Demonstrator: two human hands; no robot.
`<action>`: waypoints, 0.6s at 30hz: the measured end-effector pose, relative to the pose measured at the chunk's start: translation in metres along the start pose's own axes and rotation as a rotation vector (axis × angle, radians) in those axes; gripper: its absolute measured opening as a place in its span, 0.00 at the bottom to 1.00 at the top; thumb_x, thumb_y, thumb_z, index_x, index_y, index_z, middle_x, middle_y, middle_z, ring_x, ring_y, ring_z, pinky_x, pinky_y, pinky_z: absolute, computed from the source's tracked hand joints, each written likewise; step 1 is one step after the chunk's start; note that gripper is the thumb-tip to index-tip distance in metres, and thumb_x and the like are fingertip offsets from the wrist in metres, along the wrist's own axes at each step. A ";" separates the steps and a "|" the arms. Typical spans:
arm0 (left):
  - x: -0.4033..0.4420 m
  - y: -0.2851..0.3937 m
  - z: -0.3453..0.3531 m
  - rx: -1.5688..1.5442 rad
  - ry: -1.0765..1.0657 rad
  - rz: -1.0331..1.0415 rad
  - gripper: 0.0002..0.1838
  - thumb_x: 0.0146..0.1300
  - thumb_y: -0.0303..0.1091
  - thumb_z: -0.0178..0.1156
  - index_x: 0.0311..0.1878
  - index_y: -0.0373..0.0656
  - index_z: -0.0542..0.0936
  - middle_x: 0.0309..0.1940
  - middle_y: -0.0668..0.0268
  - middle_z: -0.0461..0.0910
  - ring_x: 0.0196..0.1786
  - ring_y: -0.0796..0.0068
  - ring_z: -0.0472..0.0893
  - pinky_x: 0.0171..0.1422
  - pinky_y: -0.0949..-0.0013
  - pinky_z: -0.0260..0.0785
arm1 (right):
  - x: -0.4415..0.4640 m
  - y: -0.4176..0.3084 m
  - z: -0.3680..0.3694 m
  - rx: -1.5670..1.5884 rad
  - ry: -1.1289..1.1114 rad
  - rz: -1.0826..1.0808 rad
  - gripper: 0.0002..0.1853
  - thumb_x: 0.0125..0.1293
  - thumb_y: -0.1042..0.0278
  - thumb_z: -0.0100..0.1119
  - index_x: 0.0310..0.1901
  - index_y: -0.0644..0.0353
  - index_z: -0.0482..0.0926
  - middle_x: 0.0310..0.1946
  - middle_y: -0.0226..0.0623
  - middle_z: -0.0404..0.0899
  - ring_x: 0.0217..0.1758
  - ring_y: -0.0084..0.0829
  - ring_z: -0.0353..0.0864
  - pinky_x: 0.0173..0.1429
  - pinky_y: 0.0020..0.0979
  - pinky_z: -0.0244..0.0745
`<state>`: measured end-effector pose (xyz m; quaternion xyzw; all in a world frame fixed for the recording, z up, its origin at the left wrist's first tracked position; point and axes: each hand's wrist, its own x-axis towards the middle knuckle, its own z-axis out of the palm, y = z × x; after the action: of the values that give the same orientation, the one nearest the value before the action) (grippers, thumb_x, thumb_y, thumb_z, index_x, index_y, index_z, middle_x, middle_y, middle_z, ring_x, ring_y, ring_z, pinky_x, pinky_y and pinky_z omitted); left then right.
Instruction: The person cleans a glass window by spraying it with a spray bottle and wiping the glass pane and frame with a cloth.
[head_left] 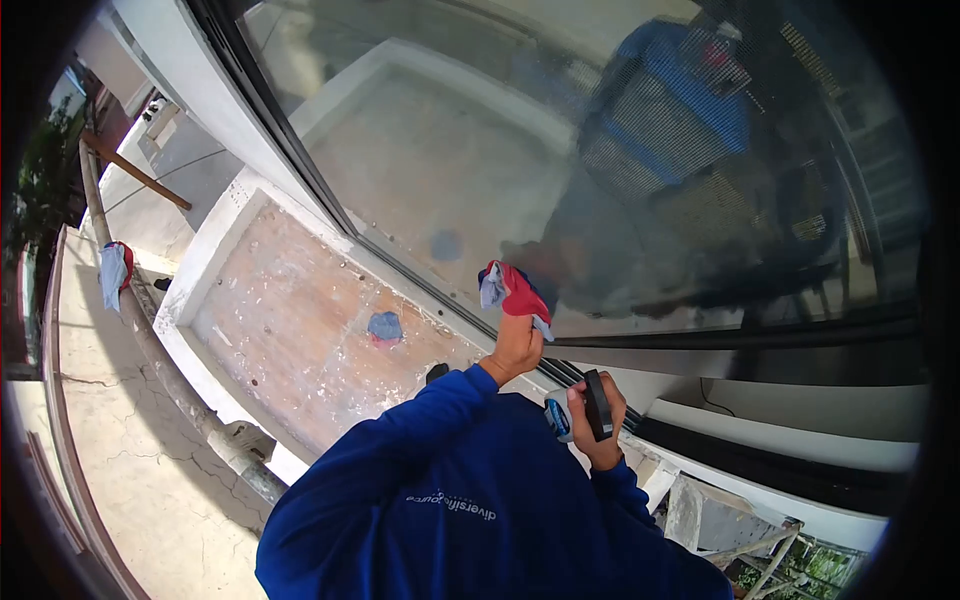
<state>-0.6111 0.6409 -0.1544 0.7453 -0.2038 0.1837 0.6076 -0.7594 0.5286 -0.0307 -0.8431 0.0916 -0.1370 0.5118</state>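
Observation:
A red, blue and grey cloth (520,294) is bunched in my left hand (517,345), raised against or just in front of the large dark glass pane (450,170). My right hand (598,440) is wrapped round a black object (598,405), held low beside the frame. Next to it, at the same hand, shows a grey and blue item (558,415) that I cannot make out. The glass reflects a figure in blue and the ledge outside.
A walled ledge (290,320) with white debris lies left of the window; a blue cloth (384,326) rests on it. Beyond its outer edge runs a long pole (160,350) with a grey and red cloth (115,275) hung over it. Scaffold bars (775,545) stand at lower right.

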 end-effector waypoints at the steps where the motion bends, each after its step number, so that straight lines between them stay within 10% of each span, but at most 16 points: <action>1: -0.033 -0.039 0.020 -0.024 0.106 -0.207 0.09 0.64 0.26 0.48 0.42 0.31 0.76 0.41 0.48 0.77 0.48 0.48 0.77 0.55 0.54 0.67 | 0.002 0.001 -0.005 -0.023 -0.032 -0.064 0.07 0.64 0.75 0.66 0.36 0.64 0.76 0.30 0.34 0.76 0.30 0.23 0.76 0.36 0.26 0.70; 4: 0.004 -0.057 -0.011 -0.198 0.239 -0.749 0.09 0.69 0.29 0.49 0.44 0.34 0.75 0.31 0.55 0.75 0.35 0.61 0.75 0.41 0.62 0.65 | 0.000 0.007 -0.016 -0.006 -0.096 -0.089 0.07 0.62 0.76 0.68 0.33 0.64 0.77 0.26 0.36 0.74 0.24 0.27 0.73 0.31 0.29 0.67; 11: 0.037 0.069 -0.003 -0.107 0.241 -0.084 0.04 0.68 0.27 0.51 0.40 0.36 0.72 0.29 0.55 0.74 0.31 0.64 0.73 0.40 0.63 0.66 | 0.003 0.019 -0.034 0.085 -0.186 -0.033 0.08 0.61 0.76 0.68 0.31 0.63 0.76 0.25 0.36 0.73 0.24 0.27 0.74 0.31 0.30 0.68; 14: -0.033 0.022 0.032 0.059 0.153 -0.058 0.03 0.66 0.26 0.51 0.40 0.36 0.72 0.29 0.53 0.75 0.31 0.61 0.75 0.39 0.61 0.67 | 0.000 0.032 -0.040 0.098 -0.224 -0.045 0.08 0.61 0.76 0.68 0.31 0.64 0.76 0.24 0.37 0.73 0.24 0.30 0.75 0.31 0.31 0.68; 17: 0.009 0.001 -0.004 -0.157 0.202 -0.705 0.04 0.63 0.25 0.51 0.39 0.36 0.73 0.27 0.53 0.75 0.30 0.59 0.74 0.37 0.59 0.67 | -0.001 0.040 -0.051 0.090 -0.222 -0.112 0.08 0.61 0.75 0.68 0.31 0.64 0.76 0.24 0.37 0.73 0.24 0.31 0.75 0.31 0.31 0.68; 18: 0.020 0.008 -0.004 -0.133 0.227 -0.618 0.05 0.63 0.25 0.50 0.39 0.36 0.73 0.27 0.53 0.75 0.30 0.59 0.75 0.37 0.58 0.67 | 0.000 0.042 -0.053 0.092 -0.214 -0.123 0.08 0.61 0.75 0.68 0.31 0.64 0.76 0.24 0.38 0.73 0.24 0.31 0.75 0.31 0.31 0.68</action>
<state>-0.5989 0.6415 -0.1366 0.7053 0.0892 0.0591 0.7008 -0.7771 0.4649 -0.0446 -0.8326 -0.0219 -0.0815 0.5474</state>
